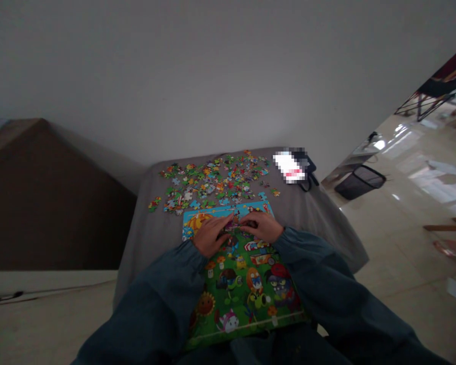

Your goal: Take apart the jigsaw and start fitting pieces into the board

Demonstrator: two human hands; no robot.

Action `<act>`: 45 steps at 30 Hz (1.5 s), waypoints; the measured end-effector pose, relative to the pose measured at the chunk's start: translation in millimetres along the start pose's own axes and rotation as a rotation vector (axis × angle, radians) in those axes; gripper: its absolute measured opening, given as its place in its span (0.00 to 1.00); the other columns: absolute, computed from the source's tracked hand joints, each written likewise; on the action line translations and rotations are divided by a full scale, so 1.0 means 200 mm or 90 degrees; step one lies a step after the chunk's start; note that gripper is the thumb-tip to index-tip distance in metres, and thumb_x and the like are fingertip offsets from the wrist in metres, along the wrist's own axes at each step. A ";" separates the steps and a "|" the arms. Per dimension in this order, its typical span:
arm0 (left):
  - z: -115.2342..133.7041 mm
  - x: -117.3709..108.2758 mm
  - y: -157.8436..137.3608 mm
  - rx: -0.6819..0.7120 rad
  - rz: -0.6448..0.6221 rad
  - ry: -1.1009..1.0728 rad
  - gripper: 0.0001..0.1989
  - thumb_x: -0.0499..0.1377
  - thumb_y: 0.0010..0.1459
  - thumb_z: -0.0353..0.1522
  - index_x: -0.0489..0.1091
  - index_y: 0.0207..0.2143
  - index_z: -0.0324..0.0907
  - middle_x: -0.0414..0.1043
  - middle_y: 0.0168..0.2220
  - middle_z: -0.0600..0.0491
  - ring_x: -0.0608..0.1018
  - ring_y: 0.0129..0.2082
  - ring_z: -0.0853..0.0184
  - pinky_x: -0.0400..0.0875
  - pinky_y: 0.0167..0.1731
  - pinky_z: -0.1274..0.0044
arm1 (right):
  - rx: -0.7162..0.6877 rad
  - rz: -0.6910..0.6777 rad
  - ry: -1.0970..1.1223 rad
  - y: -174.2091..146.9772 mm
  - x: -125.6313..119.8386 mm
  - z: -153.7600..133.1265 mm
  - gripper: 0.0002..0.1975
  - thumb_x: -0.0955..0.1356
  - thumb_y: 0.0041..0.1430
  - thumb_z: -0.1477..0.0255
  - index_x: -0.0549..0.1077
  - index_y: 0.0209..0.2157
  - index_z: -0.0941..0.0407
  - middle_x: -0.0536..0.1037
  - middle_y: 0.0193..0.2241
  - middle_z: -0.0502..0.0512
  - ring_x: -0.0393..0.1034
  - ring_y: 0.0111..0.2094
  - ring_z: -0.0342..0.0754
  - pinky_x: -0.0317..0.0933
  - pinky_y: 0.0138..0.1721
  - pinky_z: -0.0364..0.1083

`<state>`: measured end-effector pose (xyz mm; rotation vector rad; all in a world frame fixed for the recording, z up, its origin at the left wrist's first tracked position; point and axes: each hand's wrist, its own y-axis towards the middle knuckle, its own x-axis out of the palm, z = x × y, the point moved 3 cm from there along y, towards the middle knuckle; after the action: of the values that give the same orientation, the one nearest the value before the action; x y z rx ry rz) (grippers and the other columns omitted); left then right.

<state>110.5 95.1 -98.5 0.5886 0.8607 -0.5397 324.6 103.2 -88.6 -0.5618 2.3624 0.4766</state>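
Puzzle board point(243, 291) lies on grey cloth point(334, 223). Left hand point(213, 235) over board's far left part, fingers extended inward; right hand point(261, 226) over its far right part, fingers curled. Cannot tell whether either grips a piece. Loose pieces point(213, 182) scattered beyond board's far edge; blurred bright device point(289, 167) beyond its far right corner.

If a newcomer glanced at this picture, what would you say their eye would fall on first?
Probably the glowing, pixelated rectangle at the far right of the gray cloth, bright against the dim scene. Next might come the colorful puzzle board nearest the person, with the left hand and right hand over its far part. Beyond it, many loose pieces lie scattered.
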 end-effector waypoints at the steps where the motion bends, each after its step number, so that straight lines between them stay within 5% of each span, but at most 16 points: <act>1: 0.00 0.00 0.00 0.003 0.002 0.001 0.32 0.58 0.64 0.34 0.53 0.68 0.46 0.72 0.57 0.46 0.74 0.55 0.56 0.67 0.55 0.62 | -0.022 0.006 -0.019 0.00 0.00 -0.01 0.11 0.69 0.62 0.64 0.78 0.39 0.55 0.78 0.26 0.52 0.69 0.26 0.45 0.62 0.30 0.43; 13: 0.01 -0.01 0.01 0.043 0.019 0.030 0.18 0.59 0.63 0.32 0.70 0.55 0.44 0.77 0.50 0.47 0.76 0.51 0.58 0.70 0.52 0.63 | -0.062 -0.020 -0.090 -0.02 0.02 -0.01 0.13 0.71 0.60 0.65 0.79 0.45 0.53 0.75 0.43 0.58 0.72 0.44 0.50 0.67 0.49 0.50; 19: 0.02 -0.01 0.01 0.083 0.037 0.059 0.11 0.59 0.63 0.29 0.78 0.45 0.48 0.77 0.50 0.50 0.77 0.49 0.59 0.71 0.49 0.63 | -0.068 -0.063 -0.091 -0.05 -0.06 0.01 0.31 0.79 0.45 0.62 0.75 0.52 0.54 0.72 0.49 0.60 0.67 0.51 0.56 0.61 0.55 0.57; 28: 0.09 -0.04 0.01 0.077 0.033 0.090 0.11 0.59 0.62 0.34 0.79 0.44 0.48 0.77 0.50 0.49 0.78 0.48 0.58 0.72 0.48 0.62 | -0.041 -0.049 -0.130 -0.04 -0.10 0.03 0.11 0.74 0.55 0.71 0.78 0.41 0.55 0.76 0.45 0.59 0.68 0.48 0.55 0.61 0.53 0.57; 36: 0.09 -0.02 0.01 0.100 0.026 0.138 0.12 0.59 0.63 0.34 0.78 0.47 0.51 0.77 0.51 0.50 0.77 0.51 0.57 0.72 0.49 0.62 | -0.016 0.010 -0.084 -0.04 -0.08 0.02 0.17 0.69 0.59 0.72 0.74 0.50 0.56 0.79 0.44 0.61 0.73 0.46 0.54 0.66 0.49 0.55; 45: 0.09 -0.02 0.01 0.121 0.036 0.106 0.12 0.58 0.64 0.35 0.79 0.46 0.48 0.75 0.53 0.46 0.77 0.51 0.57 0.74 0.49 0.63 | -0.111 0.003 -0.023 -0.01 -0.01 -0.03 0.14 0.68 0.62 0.73 0.75 0.49 0.53 0.79 0.46 0.59 0.72 0.50 0.52 0.64 0.54 0.56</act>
<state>119.5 86.5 -85.6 0.8384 0.9528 -0.5304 324.4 98.7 -83.6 -0.6213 2.3025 0.6950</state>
